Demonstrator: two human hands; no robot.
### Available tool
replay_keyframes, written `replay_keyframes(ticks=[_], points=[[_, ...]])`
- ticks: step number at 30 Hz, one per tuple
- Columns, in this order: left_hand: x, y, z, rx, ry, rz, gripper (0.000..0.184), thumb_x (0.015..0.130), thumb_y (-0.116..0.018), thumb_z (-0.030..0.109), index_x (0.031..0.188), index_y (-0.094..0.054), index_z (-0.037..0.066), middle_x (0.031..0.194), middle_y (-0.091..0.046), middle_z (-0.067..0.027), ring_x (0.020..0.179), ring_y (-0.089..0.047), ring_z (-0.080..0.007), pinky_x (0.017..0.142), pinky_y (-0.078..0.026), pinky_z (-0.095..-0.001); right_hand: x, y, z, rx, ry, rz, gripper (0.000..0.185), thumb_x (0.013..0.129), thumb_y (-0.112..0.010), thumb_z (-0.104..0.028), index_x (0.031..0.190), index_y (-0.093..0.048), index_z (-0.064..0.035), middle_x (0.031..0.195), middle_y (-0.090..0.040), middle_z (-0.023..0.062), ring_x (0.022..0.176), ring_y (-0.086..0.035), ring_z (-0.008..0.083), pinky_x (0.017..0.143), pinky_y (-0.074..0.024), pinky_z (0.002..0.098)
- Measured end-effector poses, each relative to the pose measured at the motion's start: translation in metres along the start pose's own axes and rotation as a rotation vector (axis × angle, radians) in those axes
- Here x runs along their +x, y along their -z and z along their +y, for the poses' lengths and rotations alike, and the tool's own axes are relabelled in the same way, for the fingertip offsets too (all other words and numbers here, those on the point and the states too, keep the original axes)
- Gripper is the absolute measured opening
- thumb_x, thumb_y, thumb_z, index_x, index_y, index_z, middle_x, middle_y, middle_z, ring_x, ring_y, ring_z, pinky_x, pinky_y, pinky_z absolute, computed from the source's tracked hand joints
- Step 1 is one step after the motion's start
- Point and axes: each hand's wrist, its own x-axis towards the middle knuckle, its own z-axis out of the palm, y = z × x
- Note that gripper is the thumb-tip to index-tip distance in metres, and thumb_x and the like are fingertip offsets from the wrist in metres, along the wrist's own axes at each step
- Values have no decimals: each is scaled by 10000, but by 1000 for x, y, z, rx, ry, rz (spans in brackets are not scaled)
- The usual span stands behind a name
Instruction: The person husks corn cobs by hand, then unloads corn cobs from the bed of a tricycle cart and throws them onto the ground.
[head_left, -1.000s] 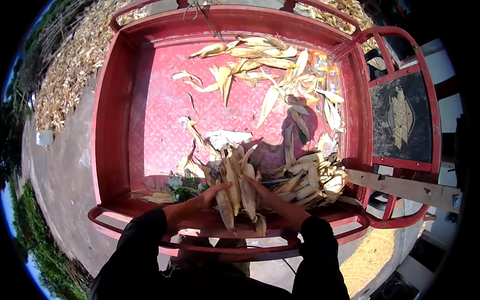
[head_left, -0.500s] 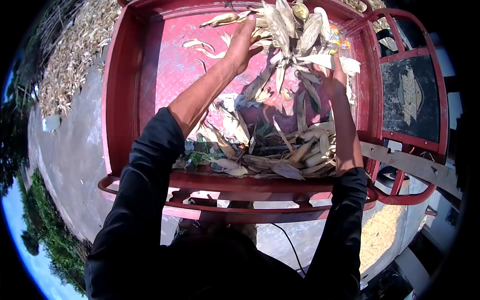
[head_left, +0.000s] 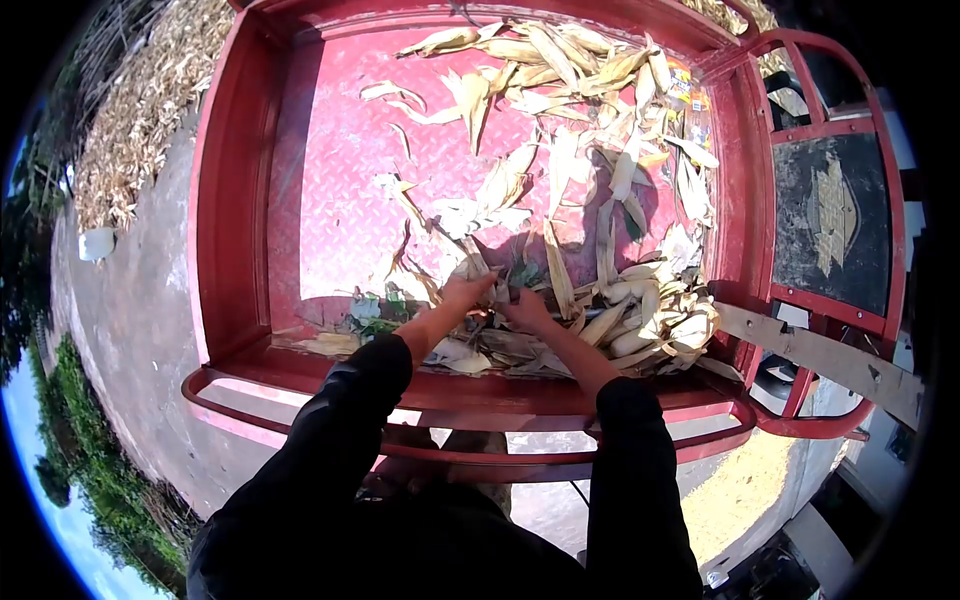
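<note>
My left hand (head_left: 468,293) and my right hand (head_left: 526,311) are close together over the near side of the red cart bed (head_left: 340,190). Both sets of fingers are curled inward and look closed, but what lies between them is too small and shaded to make out. Pale dry corn husks (head_left: 472,262) lie right by the left fingertips. To the right of my right hand is a heap of husked and unhusked corn ears (head_left: 640,315). Green leaves (head_left: 375,318) and loose husks lie left of my left hand.
More corn in dry husks (head_left: 560,60) lies along the far side of the bed, beside a colourful packet (head_left: 682,85). Red side walls (head_left: 232,200) enclose the bed, and a metal-framed black panel (head_left: 832,220) stands at right. Husks (head_left: 150,110) are piled on the ground.
Both hands have drawn back from the far side to the near middle, closer together. The corn bunch that stood up between them now lies spread on the far part of the bed.
</note>
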Motion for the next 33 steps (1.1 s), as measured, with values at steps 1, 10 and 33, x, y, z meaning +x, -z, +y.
replay_keyframes(ticks=[1, 10, 33], points=[[3, -3, 1, 75, 81, 65, 634, 667, -781, 545, 945, -698, -18, 818, -691, -163, 769, -692, -256, 680, -548, -378, 3, -1, -9, -65, -71, -21, 447, 767, -753, -293, 1030, -622, 44, 753, -673, 100, 589, -656, 175, 556, -536, 308], [-42, 21, -25, 170, -112, 139, 755, 706, -764, 443, 1129, -516, -132, 987, -662, -201, 871, -665, -268, 754, -533, -375, 52, 82, -44, -63, 323, 320, 484, 838, -656, -185, 1284, -510, -66, 941, -683, 158, 813, -674, 215, 662, -535, 329], [-33, 78, -19, 1304, -1315, -400, 285, 742, -625, 161, 1010, -608, 65, 1014, -562, -123, 1032, -530, -303, 866, -423, -438, 25, 173, -187, 57, 639, 190, 478, 907, -637, -224, 1336, -488, -76, 1229, -599, 177, 1064, -626, 246, 871, -521, 331]])
